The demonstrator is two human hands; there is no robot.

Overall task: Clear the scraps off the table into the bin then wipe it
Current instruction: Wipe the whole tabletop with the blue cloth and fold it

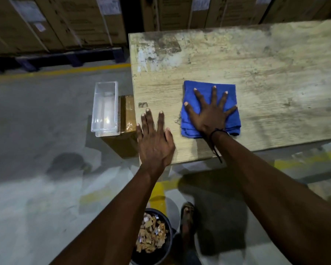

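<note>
The right hand (210, 113) lies flat with fingers spread wide, pressing a folded blue cloth (210, 109) onto the table (266, 73) near its front edge. The left hand (155, 138) rests palm down, fingers straight, on the table's front left corner, holding nothing. On the floor below that corner stands the bin (153, 238), with scraps (151, 234) in it. Left of the table, a clear tray (105, 109) sits on a box (126, 131).

The bench (256, 60) runs off the right edge. The left arm hides part of the bin (166, 251). The right hand (208, 113) covers the cloth's (191, 129) middle. The box (127, 119) sits partly under the bench edge. Carton labels (107, 5) are blurred.
</note>
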